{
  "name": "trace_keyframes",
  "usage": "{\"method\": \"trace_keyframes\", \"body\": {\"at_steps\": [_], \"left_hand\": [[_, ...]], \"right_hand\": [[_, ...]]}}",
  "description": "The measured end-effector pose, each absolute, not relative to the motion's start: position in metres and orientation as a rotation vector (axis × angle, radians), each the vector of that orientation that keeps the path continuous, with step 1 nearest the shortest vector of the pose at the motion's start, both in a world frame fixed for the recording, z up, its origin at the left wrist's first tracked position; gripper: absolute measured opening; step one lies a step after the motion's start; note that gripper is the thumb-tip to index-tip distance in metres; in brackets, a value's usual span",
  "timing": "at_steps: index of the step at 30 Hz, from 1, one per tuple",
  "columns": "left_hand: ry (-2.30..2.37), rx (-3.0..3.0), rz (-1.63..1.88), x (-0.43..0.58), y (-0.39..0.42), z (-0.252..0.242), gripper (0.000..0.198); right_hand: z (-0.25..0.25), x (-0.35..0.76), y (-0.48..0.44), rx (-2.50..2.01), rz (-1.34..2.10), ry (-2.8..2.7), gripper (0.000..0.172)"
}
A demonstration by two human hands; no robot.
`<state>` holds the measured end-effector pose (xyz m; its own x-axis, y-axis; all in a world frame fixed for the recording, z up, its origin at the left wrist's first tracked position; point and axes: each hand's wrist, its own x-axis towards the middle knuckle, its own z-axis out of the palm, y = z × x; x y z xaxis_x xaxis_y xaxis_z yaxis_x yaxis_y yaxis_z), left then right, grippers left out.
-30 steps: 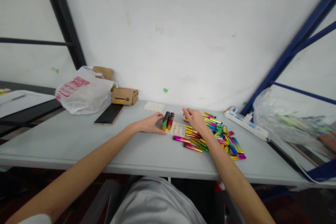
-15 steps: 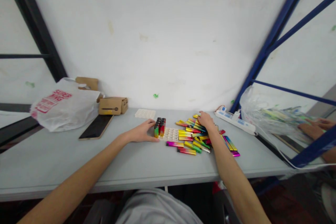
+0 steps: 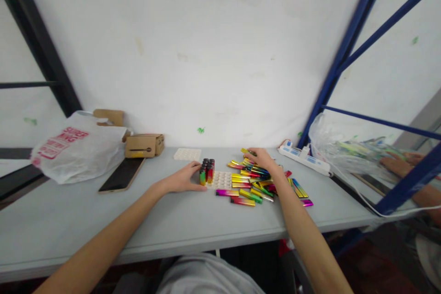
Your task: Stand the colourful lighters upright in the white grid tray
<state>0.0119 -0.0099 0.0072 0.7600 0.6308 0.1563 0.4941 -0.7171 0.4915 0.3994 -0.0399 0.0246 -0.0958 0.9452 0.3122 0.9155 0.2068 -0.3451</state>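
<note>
A white tray (image 3: 223, 179) with rows of round holes lies on the table. Several lighters (image 3: 207, 172) with black tops stand upright at its left end. My left hand (image 3: 184, 178) spans that end, thumb at the front edge and fingers at the back, gripping the tray beside the standing lighters. To the right, a loose pile of shiny lighters (image 3: 246, 194) in yellow, red, green, purple and blue lies flat. Above the pile's back edge, my right hand (image 3: 262, 160) is closed on a yellow lighter (image 3: 245, 150), which sticks out to the left; its fingertips are partly hidden.
A second white tray (image 3: 187, 154) lies near the wall. At left are a phone (image 3: 122, 175), a cardboard box (image 3: 142, 146) and a plastic bag (image 3: 82, 147). A power strip (image 3: 305, 159) stands at right by the blue frame (image 3: 330, 73); beyond it another person's hands handle something.
My right hand has moved up and left from the pile, with a yellow lighter now showing in its fingers. My left hand stays at the tray. The camera view has shifted slightly.
</note>
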Motion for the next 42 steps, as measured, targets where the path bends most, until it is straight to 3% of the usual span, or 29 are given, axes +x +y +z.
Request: {"method": "trace_keyframes", "body": {"at_steps": [5, 14, 22, 31, 38, 42], "left_hand": [[0.843, 2.523, 0.467, 0.013, -0.010, 0.007, 0.084], [0.863, 2.489, 0.441, 0.013, -0.013, 0.009, 0.085], [0.827, 2.497, 0.451, 0.013, -0.011, 0.007, 0.084], [0.804, 2.516, 0.490, 0.013, -0.010, 0.004, 0.084], [0.821, 2.527, 0.437, 0.014, -0.009, 0.004, 0.085], [0.816, 2.535, 0.449, 0.013, -0.009, 0.003, 0.084]], "right_hand": [[0.024, 0.364, -0.044, -1.383, 0.240, -1.906, 0.041], [0.015, 0.309, -0.048, -1.234, 0.682, -1.533, 0.055], [0.011, 0.288, -0.054, -1.049, 0.913, -1.475, 0.053], [0.011, 0.283, -0.060, -1.271, 0.575, -1.656, 0.060], [0.012, 0.275, -0.063, -1.291, 0.476, -1.602, 0.041], [0.012, 0.276, -0.064, -1.290, 0.447, -1.576, 0.043]]}}
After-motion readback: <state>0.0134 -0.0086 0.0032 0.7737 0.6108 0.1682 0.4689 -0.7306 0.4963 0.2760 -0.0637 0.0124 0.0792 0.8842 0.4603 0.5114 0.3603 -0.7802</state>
